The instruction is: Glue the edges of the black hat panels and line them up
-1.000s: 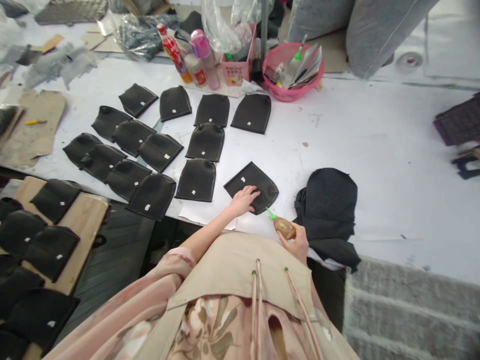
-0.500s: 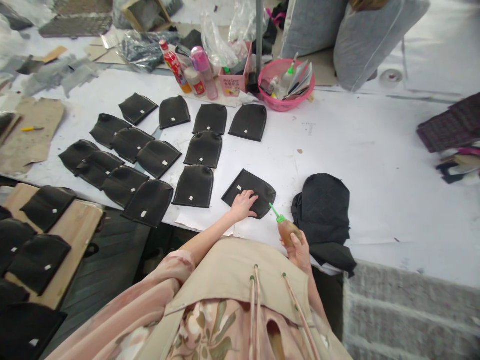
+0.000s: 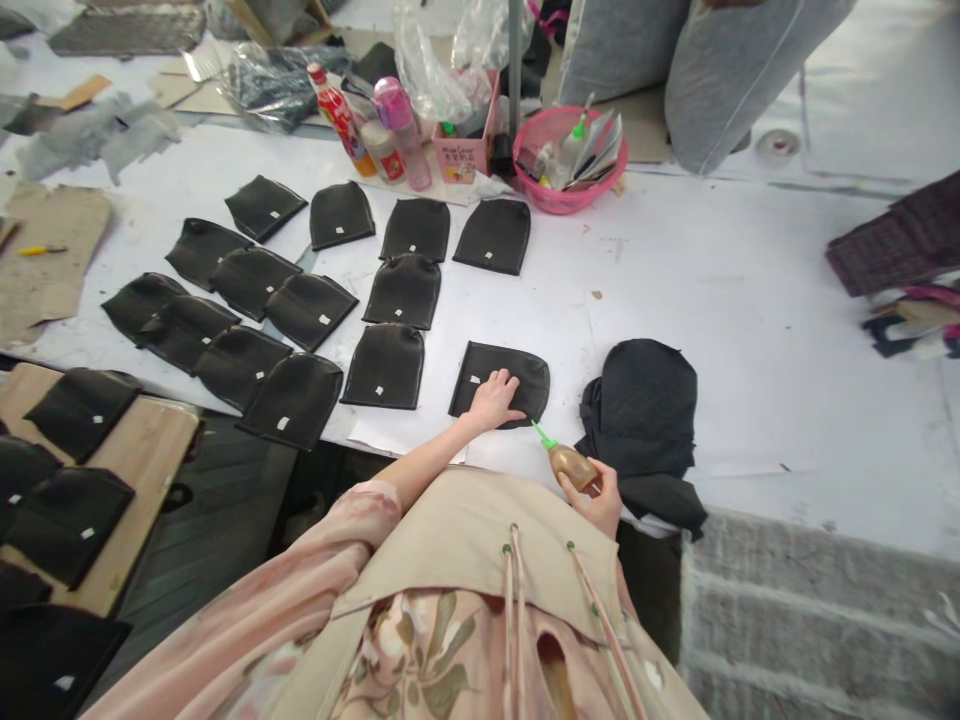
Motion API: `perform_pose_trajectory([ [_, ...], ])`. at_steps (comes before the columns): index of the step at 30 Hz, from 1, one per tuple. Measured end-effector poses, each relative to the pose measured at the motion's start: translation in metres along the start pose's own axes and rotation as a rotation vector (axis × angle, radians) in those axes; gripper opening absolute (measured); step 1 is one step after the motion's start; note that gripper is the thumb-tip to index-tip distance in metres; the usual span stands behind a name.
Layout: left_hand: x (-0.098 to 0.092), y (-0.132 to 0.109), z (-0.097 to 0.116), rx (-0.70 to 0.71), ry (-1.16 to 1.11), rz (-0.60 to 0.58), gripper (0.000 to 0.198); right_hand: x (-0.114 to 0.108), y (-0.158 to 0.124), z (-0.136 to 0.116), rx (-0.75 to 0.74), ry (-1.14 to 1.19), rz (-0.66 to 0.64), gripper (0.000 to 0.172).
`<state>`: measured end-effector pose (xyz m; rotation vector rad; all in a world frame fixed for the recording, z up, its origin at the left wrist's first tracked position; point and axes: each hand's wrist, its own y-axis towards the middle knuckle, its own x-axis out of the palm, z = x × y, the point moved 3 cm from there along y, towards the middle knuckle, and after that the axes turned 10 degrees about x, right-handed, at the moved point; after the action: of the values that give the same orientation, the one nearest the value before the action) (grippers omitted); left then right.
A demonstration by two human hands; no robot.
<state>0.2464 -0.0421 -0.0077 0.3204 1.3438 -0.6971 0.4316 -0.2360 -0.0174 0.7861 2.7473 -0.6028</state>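
A black panel (image 3: 525, 368) with one rounded end and a small white tag lies on the white table in front of me. My left hand (image 3: 495, 400) rests on it, fingers spread. In my right hand (image 3: 600, 495) is a squeeze bottle (image 3: 571, 465) of brown liquid, tilted, its green nozzle at the panel's lower right edge. To the right sits a pile of black fabric pieces (image 3: 649, 410). Several similar tagged black panels (image 3: 383, 367) lie in rows to the left, some overlapping.
Along the back of the white table (image 3: 750, 400) stand a red drink bottle (image 3: 341, 118), a pink-capped bottle (image 3: 405, 135), a pink box (image 3: 461, 158) and a pink basket (image 3: 566, 200). More panels lie on a wooden board (image 3: 161, 450) at lower left.
The panel under my left hand has turned slightly, its straight edge now more upright. The bottle in my right hand has moved a little left and down, its nozzle now at the panel's lower edge.
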Motion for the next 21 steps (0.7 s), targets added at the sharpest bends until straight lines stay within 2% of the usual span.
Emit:
perform_pose_trajectory([
  [4,0.0,0.0,0.001,0.001,-0.009,-0.012,0.058,0.006,0.0,0.004,-0.151,-0.159,-0.002,0.055],
  [9,0.0,0.0,0.001,0.009,-0.004,0.001,0.057,0.011,0.005,0.003,-0.326,-0.274,0.073,0.049],
  [16,-0.001,0.0,0.002,0.011,0.003,0.011,0.057,0.012,0.005,-0.002,-0.433,-0.344,0.082,0.045],
  [21,-0.001,0.0,0.003,-0.002,0.0,0.015,0.056,0.01,0.001,-0.005,-0.539,-0.448,0.142,0.047],
])
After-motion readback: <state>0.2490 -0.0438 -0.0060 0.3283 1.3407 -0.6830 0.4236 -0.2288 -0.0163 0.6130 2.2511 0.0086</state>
